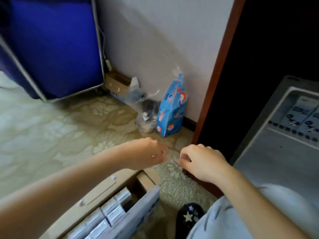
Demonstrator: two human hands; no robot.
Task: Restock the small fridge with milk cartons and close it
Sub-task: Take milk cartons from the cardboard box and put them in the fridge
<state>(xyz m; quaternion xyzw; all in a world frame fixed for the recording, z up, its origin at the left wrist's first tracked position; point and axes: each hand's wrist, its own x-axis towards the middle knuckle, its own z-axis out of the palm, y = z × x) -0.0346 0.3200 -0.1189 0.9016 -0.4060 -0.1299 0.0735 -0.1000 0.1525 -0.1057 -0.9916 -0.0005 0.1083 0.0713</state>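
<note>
Landmark: cardboard box (103,185) | milk cartons (112,209) lay inside it, row running from near-left to far-right | hands hovered just beyond its far end, left hand (151,155) nearer, right hand (202,161) toward the fridge (279,152) right of the box | fingers curled; I could not tell whether either held anything.

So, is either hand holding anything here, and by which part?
Cannot tell. The left hand and right hand have curled fingers close together; something faint and clear may stretch between them, but blur hides it.
</note>
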